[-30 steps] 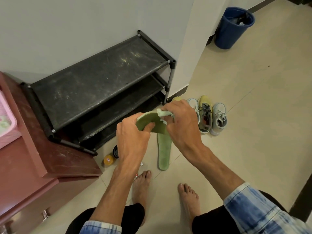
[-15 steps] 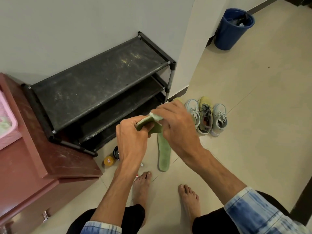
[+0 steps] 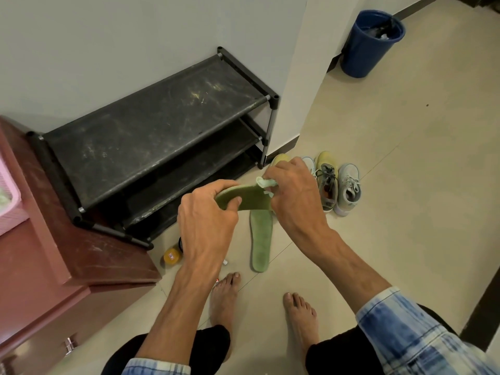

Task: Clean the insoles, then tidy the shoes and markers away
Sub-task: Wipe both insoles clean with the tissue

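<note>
My left hand (image 3: 207,217) grips one end of a green insole (image 3: 250,198) held in the air above the floor. My right hand (image 3: 293,193) pinches a pale green wipe (image 3: 266,183) against the insole's other end. A second green insole (image 3: 261,239) lies flat on the tiles below. Beside the hands stand a yellow shoe (image 3: 327,180) with grey laces and a light grey shoe (image 3: 349,188); two more shoes (image 3: 281,158) are mostly hidden behind my right hand.
An empty black shoe rack (image 3: 151,136) stands against the wall. A reddish cabinet (image 3: 40,266) is at the left, with a pink basket (image 3: 8,201) on it. A small yellow jar (image 3: 171,257) sits near the rack's foot. A blue bin (image 3: 370,41) stands far right.
My right hand with the wipe slid left along the held insole, then back to the right end. The left hand kept its grip.
</note>
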